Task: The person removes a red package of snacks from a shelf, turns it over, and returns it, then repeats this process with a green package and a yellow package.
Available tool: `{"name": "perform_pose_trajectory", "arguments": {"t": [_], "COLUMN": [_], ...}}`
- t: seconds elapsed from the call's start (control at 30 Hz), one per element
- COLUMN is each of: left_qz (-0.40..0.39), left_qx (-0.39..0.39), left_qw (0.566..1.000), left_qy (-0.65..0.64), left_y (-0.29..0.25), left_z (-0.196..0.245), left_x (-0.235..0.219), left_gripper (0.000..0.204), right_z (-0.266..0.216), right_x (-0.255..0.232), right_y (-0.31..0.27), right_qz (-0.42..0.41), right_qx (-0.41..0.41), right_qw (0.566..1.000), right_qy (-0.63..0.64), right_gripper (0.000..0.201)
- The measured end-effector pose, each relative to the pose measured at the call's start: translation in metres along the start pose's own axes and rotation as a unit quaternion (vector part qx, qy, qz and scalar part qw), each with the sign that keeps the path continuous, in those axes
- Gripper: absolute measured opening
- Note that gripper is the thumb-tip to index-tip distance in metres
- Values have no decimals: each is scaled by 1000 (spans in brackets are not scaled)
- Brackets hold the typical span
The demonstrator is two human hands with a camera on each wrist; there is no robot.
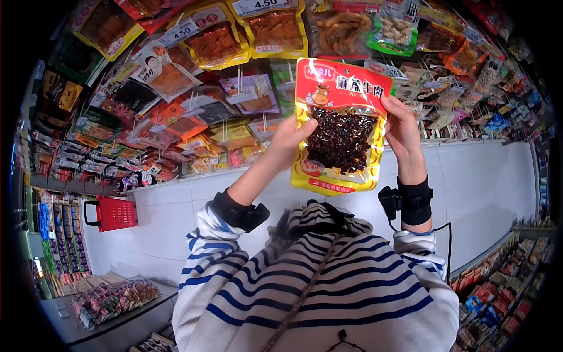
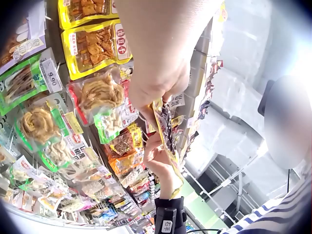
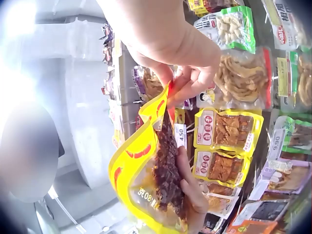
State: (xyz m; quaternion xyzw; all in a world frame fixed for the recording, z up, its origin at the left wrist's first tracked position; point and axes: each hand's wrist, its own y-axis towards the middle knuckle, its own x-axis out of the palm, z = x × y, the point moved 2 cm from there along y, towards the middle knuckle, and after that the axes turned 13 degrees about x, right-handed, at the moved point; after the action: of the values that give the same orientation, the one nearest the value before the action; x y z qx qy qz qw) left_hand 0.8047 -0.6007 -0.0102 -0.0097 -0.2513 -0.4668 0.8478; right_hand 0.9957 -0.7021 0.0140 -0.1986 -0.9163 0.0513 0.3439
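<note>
A red and yellow bag of spicy beef [image 1: 343,138], its clear window full of dark shreds, is held up in front of the chest by both hands. My left hand [image 1: 287,144] grips the left edge, thumb across the front. At the upper right edge, my right hand [image 1: 403,130] pinches the bag between thumb and fingers. The left wrist view shows the bag [image 2: 168,129] nearly edge-on between the two hands. In the right wrist view, the right fingers [image 3: 183,83] pinch its red top part, while the left hand [image 3: 192,187] lies against the side lower down.
Beyond the hands, a shelf rack holds many hanging snack packets [image 1: 214,38] with price tags [image 1: 179,32]. A red shopping basket [image 1: 117,213] stands on the pale floor [image 1: 164,217] at left. More packets [image 1: 114,300] lie on a counter at lower left, and shelves [image 1: 498,287] line the right.
</note>
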Motion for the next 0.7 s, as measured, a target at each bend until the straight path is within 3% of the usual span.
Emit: {"name": "perform_pose_trajectory", "arguments": {"t": [0.1,0.13,0.23,0.3,0.43,0.7], "left_qz": [-5,-9,-12,-12,-11,20], "left_qx": [3,8,5,14,26,37], "left_qw": [1000,1000,1000,1000,1000,998], "left_qy": [18,21,11,16,10,42], "left_y": [2,3,2,2,2,0], "left_z": [0,-1,1,3,5,11], "left_x": [-3,-4,-3,-4,-3,-5], "left_gripper": [33,33,33,33,33,34], "right_z": [-12,-7,-8,-7,-6,-4], "right_x": [-9,-8,15,16,-5,2], "right_y": [2,3,3,5,18,31], "right_qz": [-76,-2,82,83,24,2], "right_qx": [31,-8,-34,-33,-7,-7], "right_qw": [994,997,996,996,999,1000], "right_qy": [-73,-71,-29,-29,-48,-26], "right_gripper": [16,16,17,17,17,16]}}
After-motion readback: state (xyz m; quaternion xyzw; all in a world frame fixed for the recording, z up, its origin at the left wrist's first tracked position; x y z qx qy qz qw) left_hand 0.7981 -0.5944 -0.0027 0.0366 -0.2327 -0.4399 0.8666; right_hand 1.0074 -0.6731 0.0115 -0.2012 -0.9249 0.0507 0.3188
